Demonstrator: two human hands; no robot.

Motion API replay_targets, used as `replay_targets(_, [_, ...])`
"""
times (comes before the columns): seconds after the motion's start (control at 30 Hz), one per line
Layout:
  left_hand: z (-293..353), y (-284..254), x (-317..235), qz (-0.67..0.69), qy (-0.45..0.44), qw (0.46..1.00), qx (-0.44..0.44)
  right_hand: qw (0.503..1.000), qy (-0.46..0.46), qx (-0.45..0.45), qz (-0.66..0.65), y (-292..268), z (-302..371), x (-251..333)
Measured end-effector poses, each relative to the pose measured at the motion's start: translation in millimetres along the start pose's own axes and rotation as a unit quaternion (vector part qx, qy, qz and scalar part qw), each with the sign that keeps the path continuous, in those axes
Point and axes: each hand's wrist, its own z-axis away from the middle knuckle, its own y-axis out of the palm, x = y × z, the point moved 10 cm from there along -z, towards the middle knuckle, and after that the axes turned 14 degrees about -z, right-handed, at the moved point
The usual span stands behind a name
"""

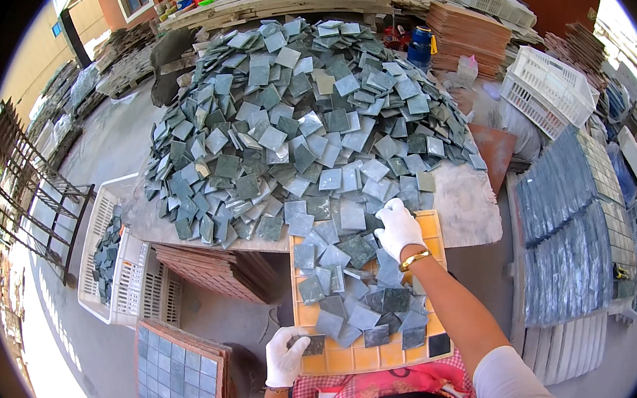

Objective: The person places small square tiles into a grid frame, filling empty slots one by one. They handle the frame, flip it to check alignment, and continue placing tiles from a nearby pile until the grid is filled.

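Observation:
A yellow gridded tray (363, 358) lies in front of me, its middle heaped with loose grey-green square stone tiles (363, 316). My left hand (284, 357), in a white glove, is at the tray's lower left corner, thumb and fingers closed at the edge of a dark stone tile (314, 345). At the upper right of the tray is my right hand (399, 228), also gloved, with a gold bracelet at the wrist. Its fingers curl down beside the tiles, and what they grip is hidden. One black tile (439, 345) sits in the lower right cell.
A big mound of tiles (304, 124) covers the table (471, 216) beyond the tray. On the left stand a white crate (118, 292) holding tiles and a stack topped by a tiled panel (176, 378). Wrapped tile stacks (566, 253) and white baskets (551, 87) are on the right.

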Motion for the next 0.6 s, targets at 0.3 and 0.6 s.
replay_targets(0.3, [8.8, -0.3, -26.9, -0.154, 0.09, 0.984, -0.016, 0.892, 0.098, 0.005, -0.441, -17.5, 15.1, -49.7])
replay_targets(0.6, [19.8, 9.7, -34.3, -0.29, 0.215, 0.931, 0.063, 0.863, 0.154, 0.106, -0.47, -11.2, 140.4, -5.9])
